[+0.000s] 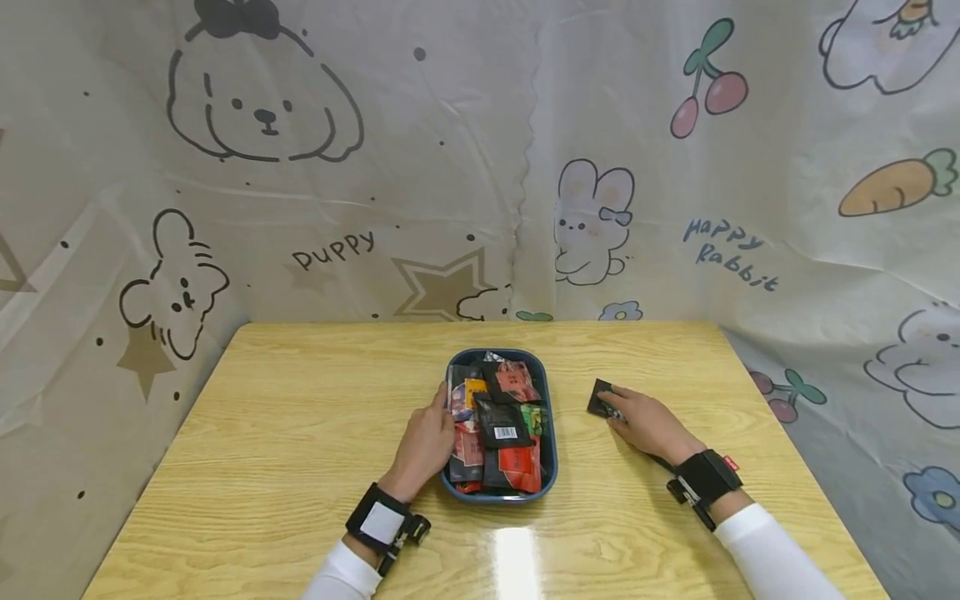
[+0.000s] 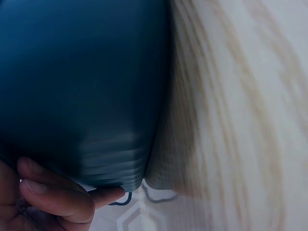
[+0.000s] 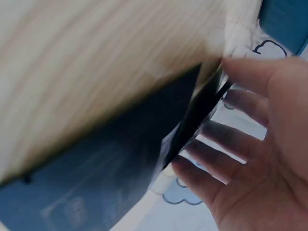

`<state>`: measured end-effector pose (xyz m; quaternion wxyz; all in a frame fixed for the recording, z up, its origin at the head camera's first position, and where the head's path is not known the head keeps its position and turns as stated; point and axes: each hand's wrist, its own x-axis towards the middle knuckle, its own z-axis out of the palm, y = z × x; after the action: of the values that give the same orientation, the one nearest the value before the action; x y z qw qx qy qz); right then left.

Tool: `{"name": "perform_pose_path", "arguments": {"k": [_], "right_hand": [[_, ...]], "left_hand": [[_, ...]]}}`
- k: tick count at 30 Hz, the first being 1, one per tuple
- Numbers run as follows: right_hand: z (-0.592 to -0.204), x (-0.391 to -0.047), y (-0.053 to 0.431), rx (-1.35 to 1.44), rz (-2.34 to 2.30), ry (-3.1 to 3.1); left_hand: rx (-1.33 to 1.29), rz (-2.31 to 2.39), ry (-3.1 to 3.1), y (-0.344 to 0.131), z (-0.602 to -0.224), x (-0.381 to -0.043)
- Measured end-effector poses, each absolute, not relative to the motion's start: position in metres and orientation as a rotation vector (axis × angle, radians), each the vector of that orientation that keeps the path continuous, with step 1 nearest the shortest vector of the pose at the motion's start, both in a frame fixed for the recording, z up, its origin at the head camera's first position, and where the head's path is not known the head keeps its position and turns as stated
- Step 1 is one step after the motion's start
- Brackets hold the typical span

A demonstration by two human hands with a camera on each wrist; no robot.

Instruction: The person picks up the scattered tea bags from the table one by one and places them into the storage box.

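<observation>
A dark blue oval-cornered tub [image 1: 551, 467] stands mid-table, filled with small snack packets [image 1: 504, 421] in black, red, orange and green. My left hand [image 1: 420, 446] holds the tub's left side at the rim. In the left wrist view, bent fingers [image 2: 62, 199] lie against the outer wall, one stretched along it. To the right of the tub, my right hand [image 1: 645, 421] holds a flat black packet [image 1: 597, 397] low over the table. The right wrist view shows the thumb and fingertips at the edge of the dark packet [image 3: 110, 154].
The light wood table [image 1: 315, 417] has its far edge against a hanging cloth [image 1: 420, 167] printed with cartoon animals, which also runs along both sides. Black straps with small cameras [image 1: 705, 483] sit on both wrists.
</observation>
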<state>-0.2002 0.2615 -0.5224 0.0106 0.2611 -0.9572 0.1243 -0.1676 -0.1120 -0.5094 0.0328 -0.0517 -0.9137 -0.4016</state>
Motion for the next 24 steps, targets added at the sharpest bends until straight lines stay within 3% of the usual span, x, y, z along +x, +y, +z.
{"name": "perform_pose_path", "arguments": {"k": [10,18,24], "right_hand": [[-0.493,-0.212,0.241,0.827,0.423,-2.815],[-0.430,-0.190,0.165,1.087,0.490,-2.506],[-0.413,-0.172,0.126,1.317,0.445,-2.359]], "left_hand": [[-0.151,-1.243,-2.816,-0.113,-0.507,-0.167],[-0.171,-1.216,-2.786,-0.113,-0.508,-0.168],[-0.165,-1.188,-2.796,-0.114,-0.508,-0.169]]}}
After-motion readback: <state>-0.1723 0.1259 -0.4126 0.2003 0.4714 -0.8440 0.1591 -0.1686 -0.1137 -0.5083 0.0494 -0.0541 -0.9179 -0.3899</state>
